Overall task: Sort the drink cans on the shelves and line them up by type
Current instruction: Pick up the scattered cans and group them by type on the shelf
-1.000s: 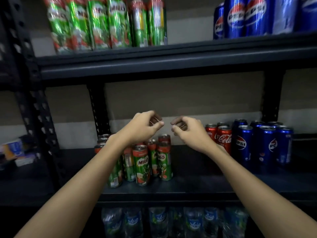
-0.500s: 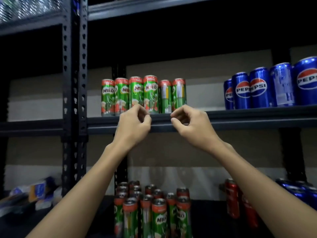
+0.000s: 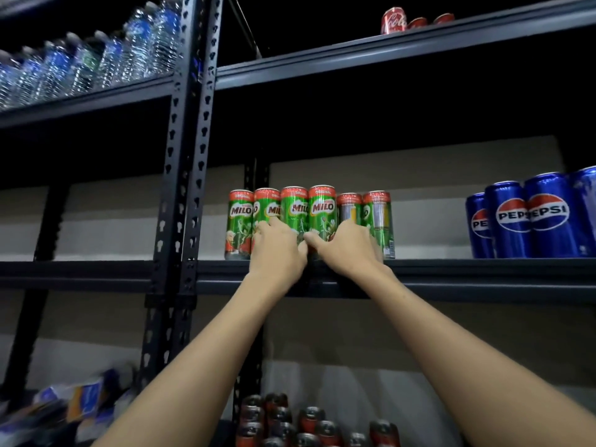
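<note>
- Setting first: dark metal shelving against a pale wall, dim light, with the middle shelf [image 3: 451,267] being the one that matters here.
- Far left up high there's a row of water bottles [image 3: 80,62] on the neighbouring bay, not part of this job, so ignore them.
- On the middle shelf sits the Milo row [image 3: 308,221], six green cans upright and side by side. The four on the left show their logos to the front; the two on the right are turned so the logo is mostly hidden.
- The left hand [image 3: 277,250] is up against the lower front of the second and third cans, fingers curled onto them. Looks like a grip, though I can't tell how far the fingers wrap.
- The right hand [image 3: 348,246] sits just beside it, thumb nearly touching the left hand, covering the base of the fourth and fifth cans. Fingers are hidden behind the hand, so a hold or just a press, can't say.
- My guess at the step: tidying this row. I'd keep the grip low, slide or twist instead of lifting, and work one can per hand so the neighbours don't tip. Those two turned cans probably want rotating to face front.
- Further right, well apart, the Pepsi cans [image 3: 532,217] already stand grouped.
- Top shelf has a few Coca-Cola cans [image 3: 393,21], and more cans [image 3: 309,421] wait on the bottom shelf.
</note>
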